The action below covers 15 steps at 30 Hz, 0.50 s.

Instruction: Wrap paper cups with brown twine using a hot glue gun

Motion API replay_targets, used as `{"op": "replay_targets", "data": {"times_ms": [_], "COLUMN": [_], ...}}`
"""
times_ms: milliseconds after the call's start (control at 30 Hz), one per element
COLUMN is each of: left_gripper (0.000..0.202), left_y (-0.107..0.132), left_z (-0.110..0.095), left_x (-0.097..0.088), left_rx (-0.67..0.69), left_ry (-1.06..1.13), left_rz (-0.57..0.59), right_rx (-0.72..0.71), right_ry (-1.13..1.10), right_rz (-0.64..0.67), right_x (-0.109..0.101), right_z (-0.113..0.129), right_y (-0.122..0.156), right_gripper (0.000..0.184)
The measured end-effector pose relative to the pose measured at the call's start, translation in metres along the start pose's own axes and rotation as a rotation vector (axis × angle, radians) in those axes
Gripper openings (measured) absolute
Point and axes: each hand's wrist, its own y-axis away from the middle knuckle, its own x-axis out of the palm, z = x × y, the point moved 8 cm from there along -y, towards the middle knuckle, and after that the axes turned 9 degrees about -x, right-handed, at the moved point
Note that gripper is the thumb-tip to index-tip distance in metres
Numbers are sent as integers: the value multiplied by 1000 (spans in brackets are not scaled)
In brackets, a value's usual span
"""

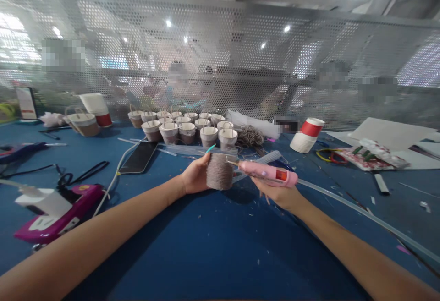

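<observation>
My left hand [197, 175] grips a small cup wrapped in grey-brown twine [220, 172], held a little above the blue table [206, 255]. A thin turquoise tip [211, 148] sticks up at the cup's left edge; I cannot make out what it belongs to. In my right hand [277, 194] is a pink glue gun [266, 172], its nozzle pointing left at the upper right side of the wrapped cup. A long clear glue stick [347, 205] runs out of the gun's back end. The fingers behind the cup are partly hidden.
Several small handled cups [187, 132] stand behind my hands, beside a heap of twine [250, 136]. A phone [139, 156] and a magenta power strip [62, 216] lie left. Stacked red and white cups [307, 135] and scissors [330, 155] are right. A perforated metal screen [240, 58] rises behind.
</observation>
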Motion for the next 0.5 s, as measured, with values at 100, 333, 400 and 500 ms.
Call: {"op": "replay_targets", "data": {"times_ms": [100, 333, 400, 500], "left_gripper": [57, 57, 57, 56], "left_y": [0, 0, 0, 0], "left_z": [0, 0, 0, 0], "left_x": [0, 0, 1, 3], "left_rx": [-1, 1, 2, 1], "left_ry": [-8, -21, -23, -20], "left_rz": [-4, 0, 3, 15], "right_rx": [47, 120, 106, 71], "right_ry": [-25, -56, -49, -38], "right_rz": [-30, -33, -14, -13], "right_x": [-1, 0, 0, -2], "right_z": [-2, -4, -2, 4], "right_y": [0, 2, 2, 0], "right_gripper": [29, 24, 25, 25]}}
